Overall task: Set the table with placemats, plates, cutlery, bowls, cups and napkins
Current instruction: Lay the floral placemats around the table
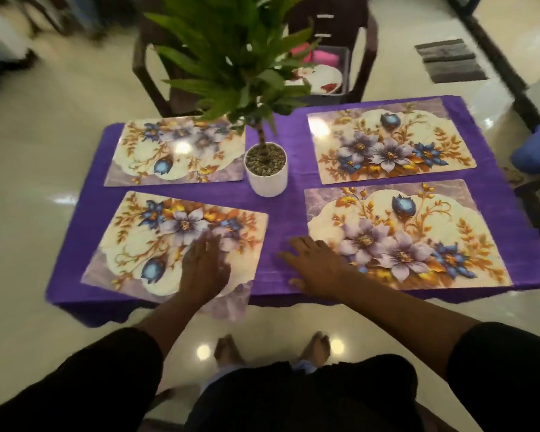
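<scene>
Placemats lie four to the desk point(281, 213), which we see draped in a purple cloth point(496, 219) that hangs over its near edge. The far left placemat point(144, 163) and the far right placemat point(418, 126) sit flat on either side of a potted plant point(265, 169), whose white pot stands on the cloth between them and whose green leaves rise toward the top of the view. The near right placemat point(449, 213) lies square to the desk edge. The near left placemat point(131, 241) is turned at an angle, and its near right corner juts out past the desk edge.

Beyond the desk we see a dark chair point(365, 42) carrying a grey bin point(345, 73) with a floral plate point(325, 77) and something pink inside.

Our left hand point(205, 269) rests flat on the near left placemat, fingers straight and released, holding nothing. Our right hand point(317, 266) lies palm down on the cloth between the two near placemats, its outer edge over the near right placemat's left side, fingers spread and released. Dark sleeves cover both upper arms.
</scene>
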### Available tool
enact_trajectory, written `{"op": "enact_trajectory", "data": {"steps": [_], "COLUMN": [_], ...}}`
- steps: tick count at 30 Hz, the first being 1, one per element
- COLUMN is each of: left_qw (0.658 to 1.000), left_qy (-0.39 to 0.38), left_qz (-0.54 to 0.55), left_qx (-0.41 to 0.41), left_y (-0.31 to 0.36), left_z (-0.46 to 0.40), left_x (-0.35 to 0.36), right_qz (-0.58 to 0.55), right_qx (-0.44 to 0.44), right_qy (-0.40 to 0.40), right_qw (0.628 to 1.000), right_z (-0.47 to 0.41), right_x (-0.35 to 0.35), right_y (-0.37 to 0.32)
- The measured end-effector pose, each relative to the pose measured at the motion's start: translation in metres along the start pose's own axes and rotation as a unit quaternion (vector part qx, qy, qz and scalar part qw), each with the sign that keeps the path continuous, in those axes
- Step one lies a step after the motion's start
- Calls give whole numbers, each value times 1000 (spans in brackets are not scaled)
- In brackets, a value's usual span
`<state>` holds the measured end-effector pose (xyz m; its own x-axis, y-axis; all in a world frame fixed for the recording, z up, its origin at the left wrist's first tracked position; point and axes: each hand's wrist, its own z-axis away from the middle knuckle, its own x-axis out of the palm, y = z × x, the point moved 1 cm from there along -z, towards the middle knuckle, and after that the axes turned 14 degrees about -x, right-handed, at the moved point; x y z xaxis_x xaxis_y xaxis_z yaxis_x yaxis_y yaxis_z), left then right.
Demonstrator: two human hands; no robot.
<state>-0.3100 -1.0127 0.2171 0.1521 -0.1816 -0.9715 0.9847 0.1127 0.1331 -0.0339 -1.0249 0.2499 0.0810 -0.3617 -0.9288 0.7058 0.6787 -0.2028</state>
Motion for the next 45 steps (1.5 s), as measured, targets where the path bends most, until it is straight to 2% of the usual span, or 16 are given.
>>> {"op": "enact_trajectory", "data": {"steps": [4,6,9,13,19,26,30,33,45], "left_qw": [985,978,981,980,982,995,991,987,987], "left_qy": [-77,-97,-98,-119,-50,-23,-64,-94,-94], "left_qz": [-9,-11,-48,-81,-152,-95,-118,-125,-118], "left_qx": [-155,-186,-162,-137,-101,-28,27,39,49], "left_y": [-105,-148,-208,-252,-276,-327,-334,-327,-331], "left_z": [7,16,33,44,53,30,3,-7,-20], "left_x": [-21,-25,-28,-27,-20,-28,-34,-31,-50], "right_qz": [-5,16,25,-6,9,31,40,48,24], "right_qx": [-67,-88,-88,-43,36,71,86,87,90], "right_qy": [-15,-23,-37,-54,-37,-44,-60,-69,-66], "right_qw": [998,996,995,998,999,996,994,993,993], "right_z": [-59,-81,-112,-148,-182,-204,-217,-219,-229], "right_x": [7,12,18,24,30,30,19,21,14], "right_y": [-70,-97,-132,-167,-193,-198,-196,-197,-203]}}
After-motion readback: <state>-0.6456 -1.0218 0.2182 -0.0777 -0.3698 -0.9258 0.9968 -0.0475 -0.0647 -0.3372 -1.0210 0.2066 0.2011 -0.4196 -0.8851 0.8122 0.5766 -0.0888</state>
